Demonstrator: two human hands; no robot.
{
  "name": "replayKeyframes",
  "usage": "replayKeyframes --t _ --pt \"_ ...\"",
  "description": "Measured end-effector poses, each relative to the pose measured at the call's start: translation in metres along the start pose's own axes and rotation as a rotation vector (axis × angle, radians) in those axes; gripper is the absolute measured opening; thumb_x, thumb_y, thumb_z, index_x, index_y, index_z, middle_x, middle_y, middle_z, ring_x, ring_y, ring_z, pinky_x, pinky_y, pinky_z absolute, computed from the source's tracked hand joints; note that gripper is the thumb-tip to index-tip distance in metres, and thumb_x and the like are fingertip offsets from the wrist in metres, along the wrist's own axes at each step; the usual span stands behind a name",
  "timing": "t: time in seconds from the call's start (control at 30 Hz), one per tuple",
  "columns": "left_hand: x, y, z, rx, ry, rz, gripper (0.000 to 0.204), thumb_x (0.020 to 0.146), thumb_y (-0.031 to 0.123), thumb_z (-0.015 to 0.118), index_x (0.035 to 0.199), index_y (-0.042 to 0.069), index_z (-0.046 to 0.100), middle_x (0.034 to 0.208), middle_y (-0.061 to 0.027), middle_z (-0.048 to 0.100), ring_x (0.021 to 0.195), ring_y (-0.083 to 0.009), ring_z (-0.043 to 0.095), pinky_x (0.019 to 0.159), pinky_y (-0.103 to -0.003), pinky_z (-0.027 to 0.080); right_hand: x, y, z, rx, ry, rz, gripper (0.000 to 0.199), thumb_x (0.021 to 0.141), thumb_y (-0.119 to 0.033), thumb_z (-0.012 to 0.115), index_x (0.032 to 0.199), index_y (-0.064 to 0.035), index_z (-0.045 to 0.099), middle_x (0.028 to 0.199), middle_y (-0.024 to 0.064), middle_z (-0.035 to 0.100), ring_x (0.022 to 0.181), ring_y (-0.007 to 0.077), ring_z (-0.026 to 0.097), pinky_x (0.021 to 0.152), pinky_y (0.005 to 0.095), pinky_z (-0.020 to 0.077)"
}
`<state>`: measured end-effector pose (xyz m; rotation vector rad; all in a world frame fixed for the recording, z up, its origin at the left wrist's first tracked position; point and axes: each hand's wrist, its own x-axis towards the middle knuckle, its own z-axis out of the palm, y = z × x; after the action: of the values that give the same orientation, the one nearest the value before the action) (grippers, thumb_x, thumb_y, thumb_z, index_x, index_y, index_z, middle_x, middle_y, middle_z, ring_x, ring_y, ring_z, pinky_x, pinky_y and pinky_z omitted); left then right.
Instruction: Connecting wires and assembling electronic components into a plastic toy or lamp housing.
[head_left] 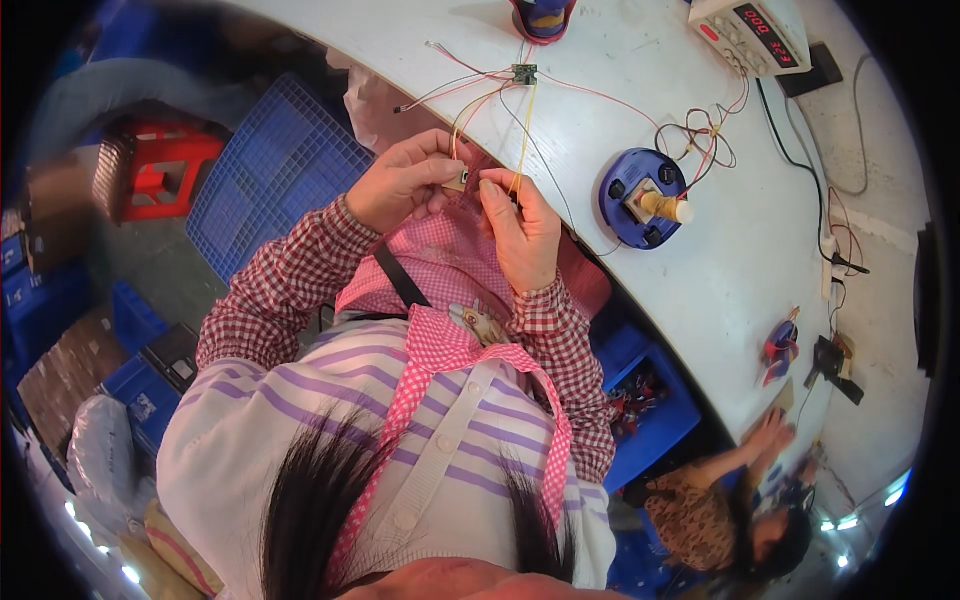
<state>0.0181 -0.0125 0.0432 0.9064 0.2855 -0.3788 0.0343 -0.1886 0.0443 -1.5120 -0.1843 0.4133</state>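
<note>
Seen from my head, my left fingers [437, 174] clamp a small part [457, 182] above my apron [425, 245]; my right fingers [497, 207] pinch yellow wires [525, 140] from the board [524, 74] on the surface [700, 300]. I'd best keep them slack, the part steady.

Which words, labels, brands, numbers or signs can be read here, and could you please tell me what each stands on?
Bench power supply: lit red digits on its display, which I won't copy out; any smaller panel markings are too small to read.
Green circuit board: any markings are too small to read.
Elsewhere: I can make out nothing legible.
</note>
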Motion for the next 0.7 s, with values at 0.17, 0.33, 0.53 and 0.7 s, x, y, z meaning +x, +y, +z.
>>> replayKeyframes --t 0.17,0.33,0.53,0.7 --pt "0.003 -0.009 -0.005 -0.007 -0.022 0.018 0.009 0.088 0.006 0.052 0.094 -0.001 0.052 0.069 -0.0041 0.057 0.048 -0.0052 0.046 0.042 -0.012 0.035 0.006 0.010 0.004 -0.135 0.004 -0.145 0.016 0.089 -0.010 0.057 0.102 -0.0008 0.058 0.081 0.0017 0.058 0.060 0.0048 0.046 0.052 0.0154 0.0379" --pt "0.002 -0.010 -0.009 0.032 -0.044 -0.015 0.011 0.087 0.011 0.056 0.091 0.001 0.054 0.068 -0.0042 0.057 0.047 -0.0062 0.047 0.041 -0.014 0.036 0.007 0.007 0.008 -0.144 0.013 -0.158 0.018 0.088 -0.010 0.059 0.103 -0.0009 0.057 0.081 0.0017 0.058 0.063 0.0050 0.047 0.054 0.0153 0.0384" --pt "0.005 0.020 0.003 0.920 0.154 0.496 0.014 0.084 0.015 0.061 0.088 0.002 0.058 0.071 -0.0043 0.059 0.050 -0.0085 0.050 0.043 -0.018 0.038 0.000 -0.003 0.001 0.113 0.025 0.045 0.021 0.086 -0.011 0.061 0.104 -0.0006 0.056 0.085 0.0029 0.058 0.065 0.0060 0.048 0.058 0.0153 0.0401" --pt "0.074 0.058 0.013 1.496 0.202 0.939 0.013 0.083 0.010 0.059 0.093 0.002 0.061 0.085 -0.0065 0.056 0.068 -0.0116 0.051 0.058 -0.023 0.043 -0.002 -0.007 -0.003 0.201 0.049 0.139 0.019 0.086 -0.012 0.062 0.099 0.0005 0.055 0.085 0.0048 0.061 0.066 0.0069 0.052 0.060 0.0162 0.0426"
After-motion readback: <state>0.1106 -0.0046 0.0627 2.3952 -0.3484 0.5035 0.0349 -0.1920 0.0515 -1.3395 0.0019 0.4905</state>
